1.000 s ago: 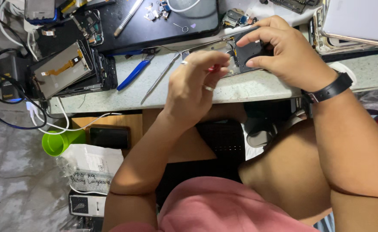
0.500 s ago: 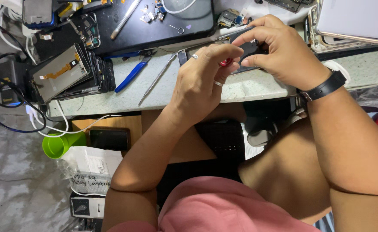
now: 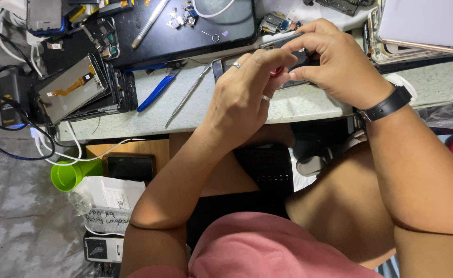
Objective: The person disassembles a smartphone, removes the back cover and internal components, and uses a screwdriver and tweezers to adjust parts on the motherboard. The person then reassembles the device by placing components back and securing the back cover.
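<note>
Two hands meet near the top middle of the frame, over the edge of a pale bench (image 3: 309, 105). The right hand (image 3: 339, 64) is curled around a dark phone (image 3: 293, 56), thumb below and fingers on top, holding it just above the bench. The left hand (image 3: 244, 98) is pinched almost closed on a small red tool (image 3: 276, 72), and the tip of it sits right at the phone.

The phone lies long-ways across the frame, left to right, a bit tipped so the right end is higher. Its flat side faces up. Most of it is hidden by fingers, so I cannot tell which end is the top.

How far along is the work? I think it is in the middle. The phone looks opened, with bare parts showing at its left end. Small screws and bits (image 3: 180, 15) lie on a black mat (image 3: 185, 36) in the upper left. Other taken-apart phones (image 3: 82, 87) are stacked at the left. A blue pliers (image 3: 157, 92) and a thin metal pick (image 3: 187, 95) rest on the bench, not in use. I see no back cover going on yet, so closing up seems to be left.

Under the bench, at lower left, stand a green cup (image 3: 72, 175) and a white box (image 3: 105, 203).
</note>
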